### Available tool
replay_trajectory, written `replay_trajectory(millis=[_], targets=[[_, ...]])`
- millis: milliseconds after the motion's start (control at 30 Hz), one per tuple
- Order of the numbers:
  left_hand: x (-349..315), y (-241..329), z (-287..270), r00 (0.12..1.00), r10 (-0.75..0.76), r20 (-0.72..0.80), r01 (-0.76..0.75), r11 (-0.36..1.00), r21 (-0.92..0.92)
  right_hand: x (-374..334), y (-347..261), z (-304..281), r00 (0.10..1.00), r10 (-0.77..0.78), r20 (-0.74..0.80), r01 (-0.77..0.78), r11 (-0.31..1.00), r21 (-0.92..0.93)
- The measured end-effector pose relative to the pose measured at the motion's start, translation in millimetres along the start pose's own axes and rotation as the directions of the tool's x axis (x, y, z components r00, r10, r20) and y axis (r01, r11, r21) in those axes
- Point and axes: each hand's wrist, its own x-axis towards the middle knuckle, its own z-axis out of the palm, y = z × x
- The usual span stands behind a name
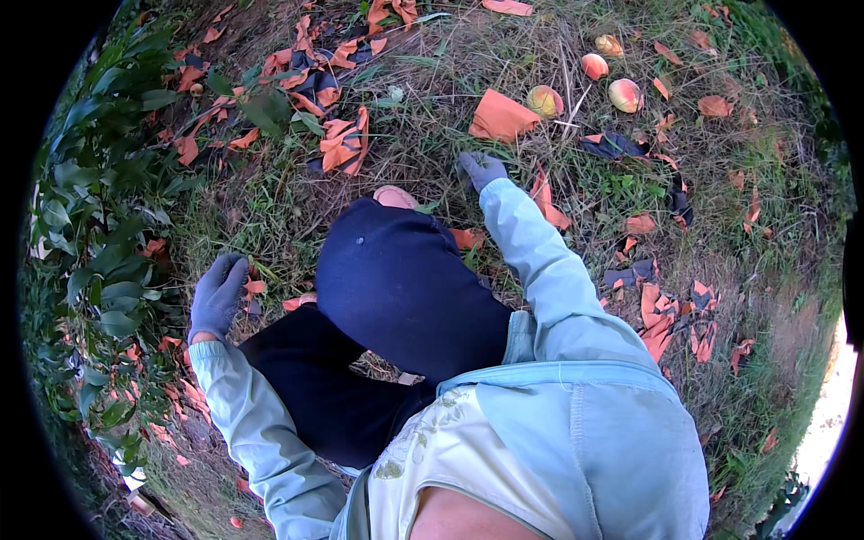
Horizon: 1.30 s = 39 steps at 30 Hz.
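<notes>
My right hand (481, 170), in a grey glove, reaches down to the grass just below a folded orange paper bag (502, 117). Its fingers look slightly apart, partly lost in the grass, and I see nothing held in them. A yellow-red peach (544, 102) lies against the bag's right edge. More peaches rest to the upper right: a red one (594, 66), a red-and-yellow one (625, 95) and a yellowish one (609, 45). Off to the left, beside my bent leg, my gloved left hand (219, 295) hovers with fingers stretched out and nothing visible in it.
A leafy branch (112, 270) hangs down the left side. Torn orange and black paper (344, 142) litters the grass, with more scraps (661, 315) at right. My knee in dark trousers (396, 279) rises between my arms. A pinkish shoe (396, 196) shows beyond it.
</notes>
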Motion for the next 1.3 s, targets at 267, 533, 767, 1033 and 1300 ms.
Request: replay_trajectory(millis=[267,533,767,1033,1300], targets=[[-4,-4,2,0.995,-0.082,0.053,0.084,0.996,-0.025,-100,-3,-9,1.000,0.008,-0.022,-0.021,0.734,-0.679],[-6,0,5,0.995,-0.063,0.073,0.065,0.998,-0.026,-176,67,-62,0.977,-0.161,0.136,0.210,0.696,-0.687],[-4,-8,4,0.992,-0.090,0.090,0.091,0.996,-0.002,-168,38,-79,0.942,-0.245,-0.230,0.015,0.714,-0.700],[-3,-2,4,0.996,-0.071,0.060,0.073,0.997,-0.017,-84,-41,-58,0.956,-0.265,-0.130,0.026,0.515,-0.857],[-1,-18,2,0.996,-0.072,0.051,0.075,0.996,-0.052,-36,-35,-30,0.948,-0.318,-0.030,0.122,0.448,-0.885]])
